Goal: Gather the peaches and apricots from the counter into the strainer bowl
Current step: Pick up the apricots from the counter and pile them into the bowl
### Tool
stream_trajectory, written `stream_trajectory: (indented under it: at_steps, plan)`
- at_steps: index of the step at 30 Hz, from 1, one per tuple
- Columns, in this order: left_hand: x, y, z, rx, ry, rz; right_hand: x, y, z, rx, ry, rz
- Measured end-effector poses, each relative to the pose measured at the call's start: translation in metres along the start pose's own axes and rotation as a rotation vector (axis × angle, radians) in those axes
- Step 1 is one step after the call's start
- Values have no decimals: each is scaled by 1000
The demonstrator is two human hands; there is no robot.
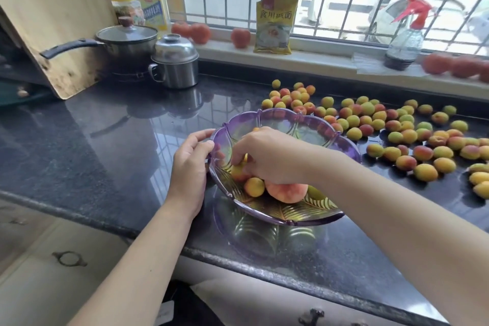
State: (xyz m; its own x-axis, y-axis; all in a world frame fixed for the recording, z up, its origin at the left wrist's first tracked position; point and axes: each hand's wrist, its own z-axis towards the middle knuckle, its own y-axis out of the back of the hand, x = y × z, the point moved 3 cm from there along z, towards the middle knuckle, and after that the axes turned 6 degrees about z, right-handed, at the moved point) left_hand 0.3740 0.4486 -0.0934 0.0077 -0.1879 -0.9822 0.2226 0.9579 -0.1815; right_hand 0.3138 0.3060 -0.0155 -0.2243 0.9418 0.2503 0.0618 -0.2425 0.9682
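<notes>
Head view:
Bowl (328,127): purple, see-through, tilted, near the front edge of the dark tabletop (105,140).
Left hand (189,167): fingers curled over the bowl's left rim, gripping it.
Right hand (267,156): inside the bowl, fingertips pinching an apricot (238,171).
In bowl: a peach (287,192) and another apricot (254,186) beside it.
Loose fruit (397,137): many pieces spread on the tabletop to the bowl's right.
Windowsill: tomatoes (240,37), spray bottle (406,40).

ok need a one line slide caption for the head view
Left hand steadies the purple strainer bowl while the right hand sets fruit inside; many apricots remain on the counter.
</notes>
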Motion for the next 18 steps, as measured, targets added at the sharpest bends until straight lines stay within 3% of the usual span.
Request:
stream_trajectory:
  at_steps: [6, 10, 15, 18]
  plan:
    - [-2, -1, -3, 14, -2, 12, -2, 8, -8, -79, 41, 36]
    - [-3, -2, -3, 12, -5, 4, -32, 38, -34, -373, -44, 177]
    - [-1, -5, -2, 113, 18, 28, -123, 50, -86, -849, -475, 314]
    - [-2, -6, -2, 123, 34, 0, -159, 19, -107, -945, -715, 271]
